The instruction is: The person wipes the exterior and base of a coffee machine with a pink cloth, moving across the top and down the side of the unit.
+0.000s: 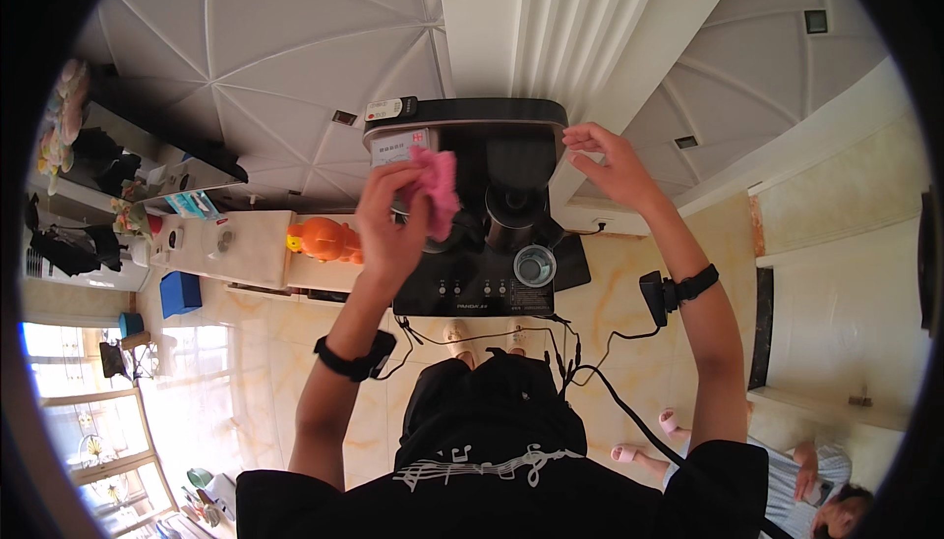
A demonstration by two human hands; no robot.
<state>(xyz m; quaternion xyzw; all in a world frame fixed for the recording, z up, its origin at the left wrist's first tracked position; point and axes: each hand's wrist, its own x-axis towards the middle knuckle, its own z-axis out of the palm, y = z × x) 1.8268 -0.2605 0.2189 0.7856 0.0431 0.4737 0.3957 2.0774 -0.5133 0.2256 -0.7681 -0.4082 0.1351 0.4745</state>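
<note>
In the head view, my left hand (392,211) grips a crumpled pink cloth (436,192) above the left part of a black tea-bar machine (472,273). My right hand (605,163) is raised beside the machine's upper right corner with nothing in it; whether the fingertips touch the edge I cannot tell. A dark kettle (512,208) stands on the machine, with a glass cup (535,266) in front of it. Another vessel behind the cloth is mostly hidden. On the machine's top edge, at the left, lies a white remote control (385,109).
A light cabinet (243,244) with an orange toy figure (324,238) stands to the left. A blue bin (180,294) is on the floor. Cables (487,335) run between me and the machine. Another person (796,480) is at the lower right.
</note>
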